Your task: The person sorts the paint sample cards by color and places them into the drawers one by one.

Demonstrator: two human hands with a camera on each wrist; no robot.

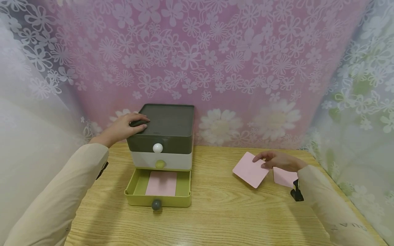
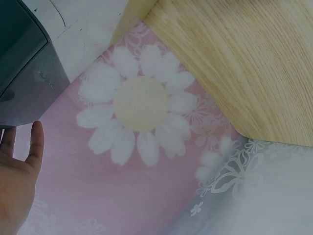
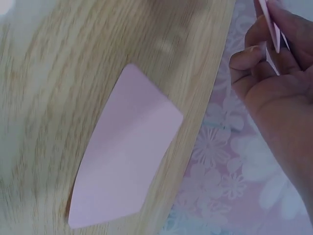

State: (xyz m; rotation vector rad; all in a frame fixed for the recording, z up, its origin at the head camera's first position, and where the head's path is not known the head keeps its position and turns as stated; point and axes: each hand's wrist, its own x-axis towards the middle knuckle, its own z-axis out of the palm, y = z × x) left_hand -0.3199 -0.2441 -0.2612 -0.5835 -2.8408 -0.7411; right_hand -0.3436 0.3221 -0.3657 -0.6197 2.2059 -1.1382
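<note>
A small drawer unit (image 1: 169,119) stands left of centre, with a dark top drawer, a white middle one and a green bottom drawer (image 1: 172,201) pulled out. Inside the green drawer lies a pink square card (image 1: 161,183). My left hand (image 1: 121,128) rests on the left edge of the unit's dark top. Over the table on the right, my right hand (image 1: 278,160) pinches another pink card (image 1: 250,172), tilted and seen edge-on in the right wrist view. Beneath that hand, a further pink card (image 3: 124,156) lies on the wood, partly covered in the head view.
The wooden table (image 1: 215,215) runs up to a pink flowered curtain (image 1: 221,68) at the back. Pale flowered sheets hang at the left and right sides. Round knobs, white (image 1: 158,148), green (image 1: 160,164) and grey (image 1: 156,205), stick out from the drawer fronts.
</note>
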